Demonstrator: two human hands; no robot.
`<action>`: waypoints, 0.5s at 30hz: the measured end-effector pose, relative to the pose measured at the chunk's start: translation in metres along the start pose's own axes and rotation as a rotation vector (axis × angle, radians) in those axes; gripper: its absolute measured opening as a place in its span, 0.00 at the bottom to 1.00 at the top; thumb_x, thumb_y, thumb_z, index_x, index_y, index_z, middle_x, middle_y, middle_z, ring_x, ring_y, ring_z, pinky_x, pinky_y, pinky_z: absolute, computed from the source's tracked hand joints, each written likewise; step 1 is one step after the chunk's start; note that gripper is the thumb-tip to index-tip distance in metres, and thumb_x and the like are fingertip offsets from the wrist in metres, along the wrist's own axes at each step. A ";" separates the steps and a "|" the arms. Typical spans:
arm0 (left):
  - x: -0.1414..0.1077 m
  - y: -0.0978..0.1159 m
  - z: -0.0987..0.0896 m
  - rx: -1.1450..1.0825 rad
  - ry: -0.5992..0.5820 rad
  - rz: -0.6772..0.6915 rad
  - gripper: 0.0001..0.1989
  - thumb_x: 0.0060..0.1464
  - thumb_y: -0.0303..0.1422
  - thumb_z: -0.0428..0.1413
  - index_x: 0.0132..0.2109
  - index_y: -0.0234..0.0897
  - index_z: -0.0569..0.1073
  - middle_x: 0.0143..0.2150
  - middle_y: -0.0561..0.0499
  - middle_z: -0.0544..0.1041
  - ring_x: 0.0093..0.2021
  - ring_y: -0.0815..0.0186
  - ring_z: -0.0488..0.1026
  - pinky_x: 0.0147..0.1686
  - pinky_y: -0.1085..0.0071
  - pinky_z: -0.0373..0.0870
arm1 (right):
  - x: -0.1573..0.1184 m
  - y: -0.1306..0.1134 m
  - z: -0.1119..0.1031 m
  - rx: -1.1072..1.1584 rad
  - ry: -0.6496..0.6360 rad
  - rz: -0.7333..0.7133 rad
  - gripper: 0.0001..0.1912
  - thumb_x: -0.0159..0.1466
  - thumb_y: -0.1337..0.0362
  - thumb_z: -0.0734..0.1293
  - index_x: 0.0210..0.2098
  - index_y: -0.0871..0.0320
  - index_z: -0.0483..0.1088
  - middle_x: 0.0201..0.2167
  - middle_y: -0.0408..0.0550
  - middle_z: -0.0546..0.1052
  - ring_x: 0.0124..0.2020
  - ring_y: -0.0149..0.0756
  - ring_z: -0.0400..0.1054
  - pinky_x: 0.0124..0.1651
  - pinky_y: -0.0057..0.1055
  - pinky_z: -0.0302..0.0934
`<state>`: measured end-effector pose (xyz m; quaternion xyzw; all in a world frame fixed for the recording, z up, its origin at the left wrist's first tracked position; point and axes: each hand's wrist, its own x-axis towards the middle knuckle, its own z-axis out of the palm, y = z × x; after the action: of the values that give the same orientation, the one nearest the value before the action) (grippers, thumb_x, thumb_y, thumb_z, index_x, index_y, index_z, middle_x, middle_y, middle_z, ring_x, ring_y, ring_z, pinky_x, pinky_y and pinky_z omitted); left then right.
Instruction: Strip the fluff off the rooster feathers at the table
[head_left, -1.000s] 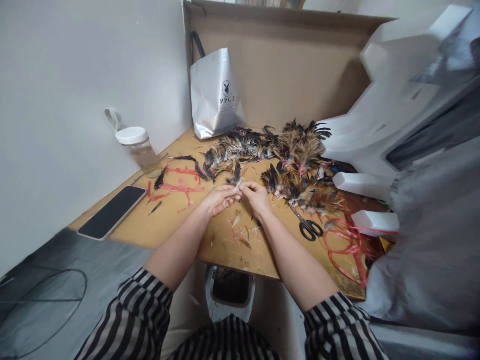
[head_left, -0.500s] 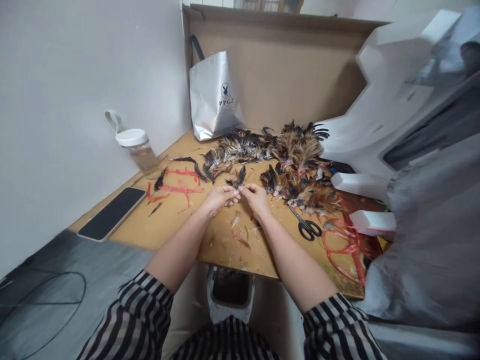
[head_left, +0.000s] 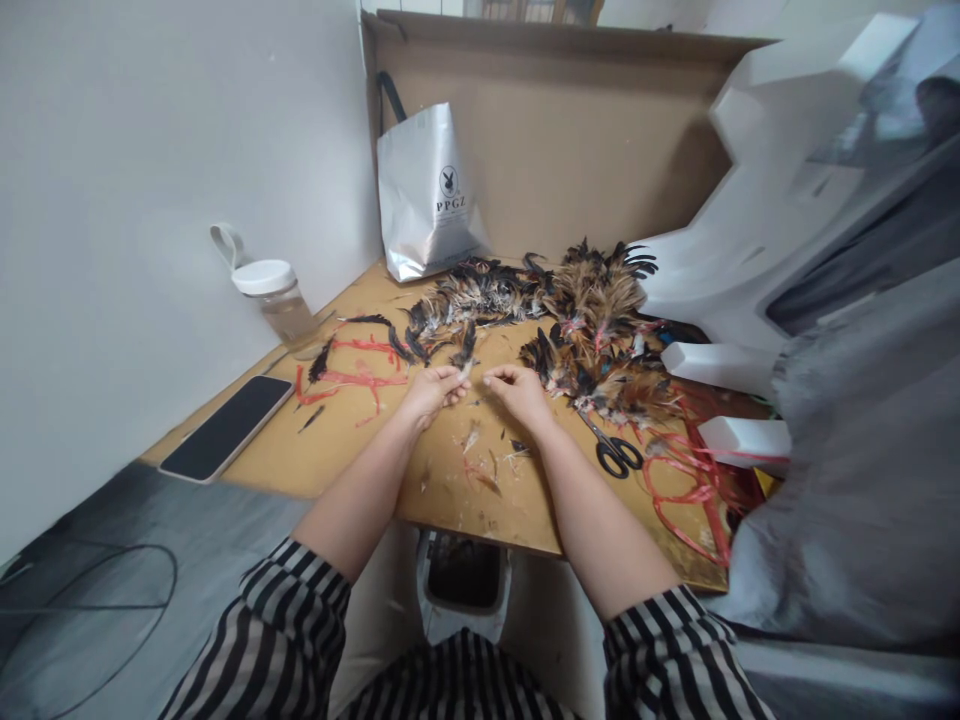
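Note:
My left hand (head_left: 433, 394) is closed in a pinch on a small dark feather (head_left: 468, 345), its pale quill end at the fingertips and its dark tip pointing up. A short gap to the right, my right hand (head_left: 519, 392) has thumb and forefinger pressed together; whatever is in that pinch, if anything, is too small to make out. Behind the hands lie a row of black and pale feathers (head_left: 480, 295) and a brown feather bundle (head_left: 592, 285). Closer to my right hand is another brown and black feather bundle (head_left: 611, 385), with black-handled scissors (head_left: 619, 457) in front of it.
A silver bag (head_left: 424, 200) stands against the cardboard (head_left: 570, 140) at the back. At left are a lidded jar (head_left: 277, 300), a phone (head_left: 227, 428) and red plastic strips (head_left: 360, 380). More red strips (head_left: 697, 495) and white foam pieces (head_left: 742, 440) are at right. Below the table edge sits a bin (head_left: 465, 575).
My hands have moved apart; before, their fingertips met at the feather. It now stays in my left hand, a little further left and more upright.

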<state>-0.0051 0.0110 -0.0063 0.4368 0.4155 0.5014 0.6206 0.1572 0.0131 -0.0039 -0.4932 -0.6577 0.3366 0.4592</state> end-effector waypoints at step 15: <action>0.003 0.000 -0.006 -0.121 0.099 0.014 0.11 0.35 0.32 0.61 0.25 0.29 0.70 0.21 0.51 0.71 0.18 0.78 0.64 0.16 0.82 0.56 | -0.013 -0.016 -0.016 -0.801 -0.245 -0.275 0.11 0.57 0.62 0.61 0.38 0.54 0.70 0.39 0.48 0.71 0.41 0.35 0.62 0.41 0.28 0.52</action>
<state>-0.0098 0.0150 -0.0083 0.3763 0.4115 0.5509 0.6210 0.1678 -0.0044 0.0122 -0.4968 -0.8453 0.0468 0.1911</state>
